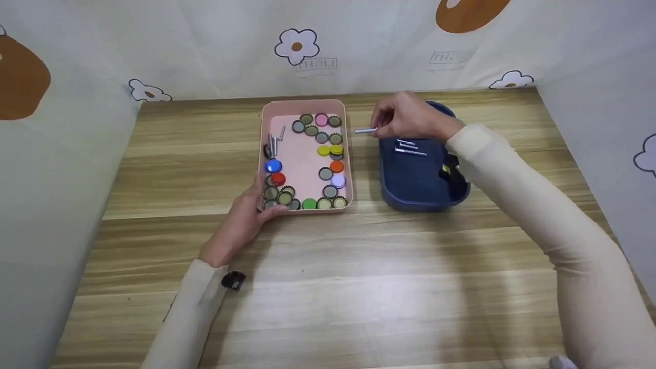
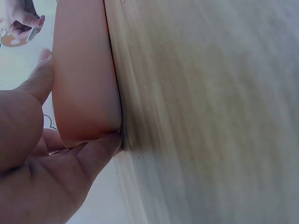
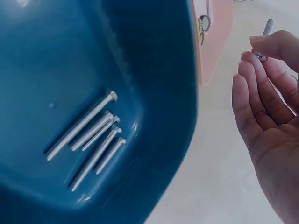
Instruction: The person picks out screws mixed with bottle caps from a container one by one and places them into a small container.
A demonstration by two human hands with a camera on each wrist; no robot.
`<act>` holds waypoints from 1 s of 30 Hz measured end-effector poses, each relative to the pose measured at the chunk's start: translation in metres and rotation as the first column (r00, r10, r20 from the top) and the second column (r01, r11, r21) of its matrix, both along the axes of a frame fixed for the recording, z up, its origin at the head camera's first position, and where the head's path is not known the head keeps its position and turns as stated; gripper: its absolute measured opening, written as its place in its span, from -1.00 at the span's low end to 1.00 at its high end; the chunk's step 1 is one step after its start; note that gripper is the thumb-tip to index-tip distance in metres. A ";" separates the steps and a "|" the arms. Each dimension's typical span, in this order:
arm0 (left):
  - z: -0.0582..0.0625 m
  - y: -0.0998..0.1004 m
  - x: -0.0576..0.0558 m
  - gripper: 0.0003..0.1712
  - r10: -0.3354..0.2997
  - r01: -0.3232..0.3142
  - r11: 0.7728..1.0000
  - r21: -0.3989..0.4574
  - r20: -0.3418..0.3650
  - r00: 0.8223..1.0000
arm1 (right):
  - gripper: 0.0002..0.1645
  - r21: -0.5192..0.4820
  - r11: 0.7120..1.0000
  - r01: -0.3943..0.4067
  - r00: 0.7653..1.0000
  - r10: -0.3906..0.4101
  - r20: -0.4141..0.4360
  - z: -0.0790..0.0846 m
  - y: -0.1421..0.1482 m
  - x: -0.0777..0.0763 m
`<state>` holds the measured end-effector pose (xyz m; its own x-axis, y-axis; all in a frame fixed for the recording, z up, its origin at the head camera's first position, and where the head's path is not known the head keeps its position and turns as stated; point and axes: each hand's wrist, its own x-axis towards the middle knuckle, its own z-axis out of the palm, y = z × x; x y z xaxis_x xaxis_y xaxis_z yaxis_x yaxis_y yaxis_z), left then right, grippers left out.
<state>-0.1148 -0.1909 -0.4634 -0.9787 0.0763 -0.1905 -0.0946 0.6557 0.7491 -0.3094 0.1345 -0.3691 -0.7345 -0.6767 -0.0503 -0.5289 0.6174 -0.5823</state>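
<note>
My right hand (image 1: 407,115) pinches a silver screw (image 1: 365,130) between thumb and fingertips, above the gap between the two containers. In the right wrist view its threaded end (image 3: 268,27) points away from the thumb, with the head near the fingertips. My left hand (image 1: 243,218) grips the near left corner of a shallow pink tray (image 1: 305,159), its thumb along the front rim and its fingers at the side. Bottle caps (image 1: 309,204) of several colours line the tray's edges, and a few screws (image 1: 272,146) lie at its left. Several more screws (image 3: 93,130) lie in the blue container (image 1: 410,184).
Beside the screws, a dark object with yellowish parts (image 1: 450,171) lies at the blue container's right side, partly behind the right sleeve (image 1: 543,205). Both containers stand on a wood-grain table (image 1: 328,287), enclosed by a flower-printed cloth (image 1: 215,51) behind.
</note>
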 end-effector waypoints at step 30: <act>0.001 -0.001 0.000 0.23 0.005 -0.005 1.000 0.008 0.020 1.000 | -0.96 0.009 0.996 0.092 0.994 -0.092 0.065 -0.016 0.063 0.004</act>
